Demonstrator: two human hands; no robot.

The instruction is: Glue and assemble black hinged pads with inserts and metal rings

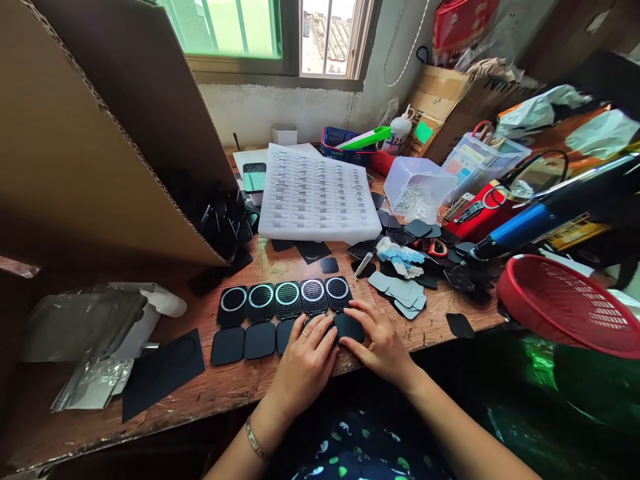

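Several hinged black folding pieces lie opened out in a row along the table's front. Their upper halves carry pale rings, such as the ringed panel [233, 299] at the left end, and their lower halves are plain black square panels [260, 341]. My right hand [379, 339] grips the right-hand black square panel [349, 328], thumb at its near edge and fingers at its far right corner. My left hand [309, 353] lies over the neighbouring panels with fingers stretched out, fingertips touching the left side of that same panel. It partly hides the panels below.
A white foam tray [320, 223] of small metal pieces stands behind the row. To the right lie grey square pads [400, 293], a red basket [565, 300] and a blue-handled tool [520, 230]. A large cardboard box [100, 133] stands left, above a black sheet [165, 373].
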